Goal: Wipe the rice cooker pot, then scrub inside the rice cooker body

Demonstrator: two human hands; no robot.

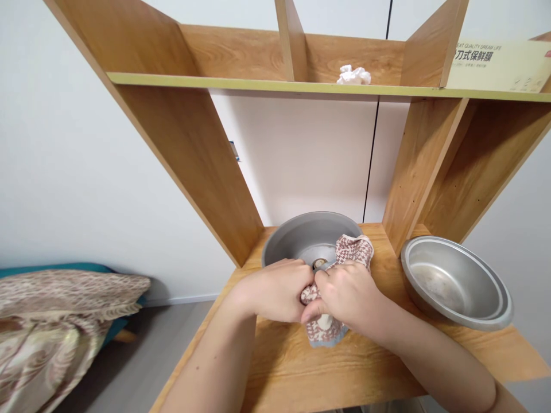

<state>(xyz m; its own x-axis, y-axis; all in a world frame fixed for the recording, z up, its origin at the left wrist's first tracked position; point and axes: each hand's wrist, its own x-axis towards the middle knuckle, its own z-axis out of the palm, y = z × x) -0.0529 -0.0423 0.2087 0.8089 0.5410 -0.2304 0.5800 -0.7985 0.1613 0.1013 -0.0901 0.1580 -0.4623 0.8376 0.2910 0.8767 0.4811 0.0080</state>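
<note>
My left hand [278, 289] is closed, with a bunched part of a brown-and-white patterned cloth [356, 248] at its fingers. Right against it, my right hand [348, 293] also grips the cloth, its thumb pointing left. One end of the cloth lies over the near right rim of a grey basin [275, 246], and its grey-blue edge hangs below my hands. A small round brownish piece [319, 264] shows at the basin's bottom. The fingertips of both hands are mostly hidden in the cloth.
A metal pot [456, 281] stands on the wooden desk [301, 373] at the right. Above runs a shelf [258, 84] with crumpled white tissue [353, 75] and a cling film box [499, 66]. A patterned blanket [64, 321] covers a teal seat at the left.
</note>
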